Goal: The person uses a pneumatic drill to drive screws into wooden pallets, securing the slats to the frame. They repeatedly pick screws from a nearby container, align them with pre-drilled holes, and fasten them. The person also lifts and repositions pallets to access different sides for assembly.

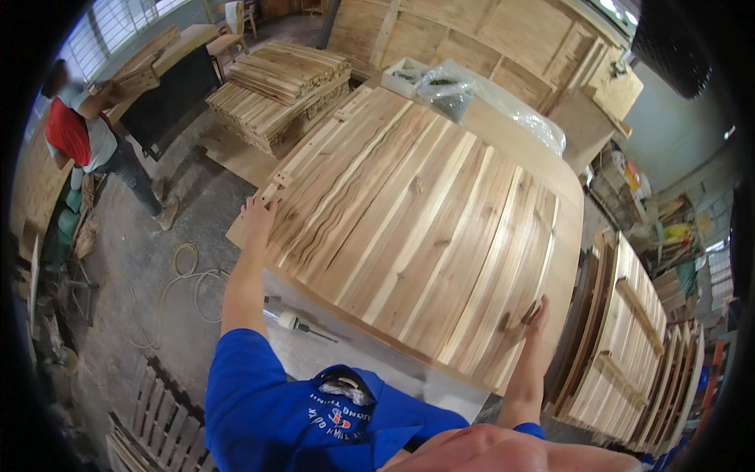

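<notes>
Several wooden planks (440, 228) lie side by side on a large worktable (562, 259), their grain streaked light and dark. My left hand (258, 216) rests at the left edge of the planks, fingers apart, beside a narrow wooden strip (279, 181) with small holes. At the near right corner, my right hand (539, 318) stands with its fingers stretched out along the outermost plank's edge. Neither palm's contact with the wood shows fully. A power tool (289, 320) with a long thin bit lies on the lower surface in front of me.
Stacked wooden slats (283, 86) stand beyond the table's left end. Clear plastic wrap (503, 102) and a white box (403, 76) sit along its far edge. Wooden panels (617, 338) are piled at right. A hose (185, 275) coils on the floor; a co-worker (86, 126) stands at far left.
</notes>
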### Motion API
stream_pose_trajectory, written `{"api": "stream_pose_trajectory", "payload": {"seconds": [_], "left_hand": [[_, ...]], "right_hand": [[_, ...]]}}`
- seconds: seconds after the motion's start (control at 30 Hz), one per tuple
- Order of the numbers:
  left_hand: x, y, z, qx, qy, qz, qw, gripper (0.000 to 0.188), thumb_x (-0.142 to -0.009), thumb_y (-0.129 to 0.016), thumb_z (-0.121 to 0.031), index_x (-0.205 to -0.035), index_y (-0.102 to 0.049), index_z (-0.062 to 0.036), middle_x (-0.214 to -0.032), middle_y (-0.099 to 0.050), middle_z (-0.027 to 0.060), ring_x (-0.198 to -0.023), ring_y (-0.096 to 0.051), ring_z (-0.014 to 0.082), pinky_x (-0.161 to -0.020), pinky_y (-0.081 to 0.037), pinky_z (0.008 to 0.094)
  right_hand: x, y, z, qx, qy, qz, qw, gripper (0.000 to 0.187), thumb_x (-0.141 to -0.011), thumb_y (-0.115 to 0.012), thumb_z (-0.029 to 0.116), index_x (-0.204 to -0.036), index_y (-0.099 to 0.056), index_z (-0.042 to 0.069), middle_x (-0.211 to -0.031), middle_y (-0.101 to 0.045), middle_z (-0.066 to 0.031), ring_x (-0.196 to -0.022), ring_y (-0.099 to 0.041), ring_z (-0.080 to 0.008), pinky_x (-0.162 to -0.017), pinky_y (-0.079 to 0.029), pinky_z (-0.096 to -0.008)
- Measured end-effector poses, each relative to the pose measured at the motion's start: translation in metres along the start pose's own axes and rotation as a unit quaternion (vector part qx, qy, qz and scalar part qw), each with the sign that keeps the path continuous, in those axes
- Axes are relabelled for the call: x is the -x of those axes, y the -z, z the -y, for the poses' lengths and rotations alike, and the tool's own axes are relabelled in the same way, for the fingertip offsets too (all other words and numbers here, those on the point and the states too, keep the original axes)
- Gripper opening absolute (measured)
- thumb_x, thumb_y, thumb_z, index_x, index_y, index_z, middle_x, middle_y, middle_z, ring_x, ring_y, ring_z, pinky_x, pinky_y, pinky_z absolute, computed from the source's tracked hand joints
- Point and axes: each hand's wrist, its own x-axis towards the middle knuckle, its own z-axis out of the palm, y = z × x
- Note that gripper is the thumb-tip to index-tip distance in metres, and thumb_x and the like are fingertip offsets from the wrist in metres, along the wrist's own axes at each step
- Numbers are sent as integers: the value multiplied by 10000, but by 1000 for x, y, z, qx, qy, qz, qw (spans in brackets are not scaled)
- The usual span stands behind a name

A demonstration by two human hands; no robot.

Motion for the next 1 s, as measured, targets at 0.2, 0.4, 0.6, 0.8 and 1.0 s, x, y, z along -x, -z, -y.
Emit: {"api": "stream_pose_trajectory", "payload": {"seconds": [0.2, 0.4, 0.6, 0.8, 1.0], "left_hand": [[78, 12, 7, -24, 2, -47, 999, 659, -838, -479, -413, -1373, -239, -112, -1401, -265, 134, -1280, -224, 378, -1014, -222, 523], [250, 61, 103, -71, -35, -155, 985, 651, -800, -558, -325, -1351, -278, -121, -1373, -294, 115, -1261, -256, 344, -1001, -218, 522], [476, 93, 251, -18, 401, -34, 915, 512, -804, -546, -227, -1273, -391, -94, -1272, -407, 128, -1195, -348, 341, -959, -290, 495], [682, 127, 331, 361, 429, 271, 782, 271, -803, -552, -286, -953, -601, -67, -736, -618, 104, -591, -621, 255, -484, -464, 415], [749, 151, 397, 220, 447, 305, 812, 347, -796, -576, -369, -910, -624, -45, -826, -639, 97, -587, -624, 206, -495, -478, 385]], "right_hand": [[29, 30, -7, 274, 58, -11, 960, 572, -841, -531, 323, -1314, -361, 48, -1273, -412, -215, -1167, -424, -319, -968, -349, -414], [192, 48, -41, 696, 157, -66, 697, 575, -879, -400, 445, -1354, -331, 128, -1417, -269, -140, -1285, -228, -409, -1037, -218, -483], [249, 74, -28, 645, 189, -61, 738, 557, -877, -400, 444, -1333, -363, 127, -1409, -288, -125, -1271, -246, -413, -1012, -251, -493], [283, 102, -50, 671, 189, -84, 712, 534, -891, -360, 440, -1321, -374, 123, -1403, -309, -90, -1256, -275, -415, -981, -286, -511], [324, 76, -62, 719, 244, -32, 650, 523, -889, -366, 407, -1330, -351, 125, -1413, -298, -70, -1279, -260, -372, -1000, -246, -521]]}}
